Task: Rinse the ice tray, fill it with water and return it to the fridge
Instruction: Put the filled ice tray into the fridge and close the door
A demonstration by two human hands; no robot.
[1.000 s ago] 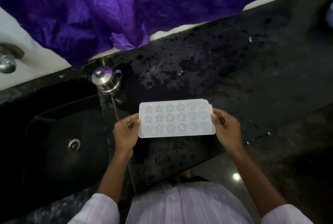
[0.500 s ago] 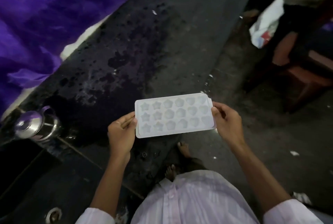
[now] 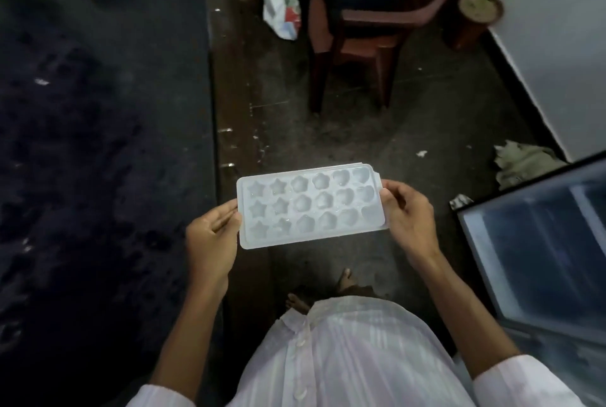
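A white ice tray with star, flower and heart shaped cells is held level in front of me, over the dark floor. Water glints in its cells. My left hand grips the tray's left end, fingers curled under the edge. My right hand pinches the right end, thumb on top. The top of the fridge, dark and glossy, shows at the right edge, just beyond my right hand.
The wet black counter runs along the left. A brown plastic chair and a white bag stand ahead on the floor. A crumpled cloth lies by the white wall at right.
The view has swung right, away from the sink and kettle, toward the floor, chair and fridge. Both hands keep the same hold on the tray, which stays level.
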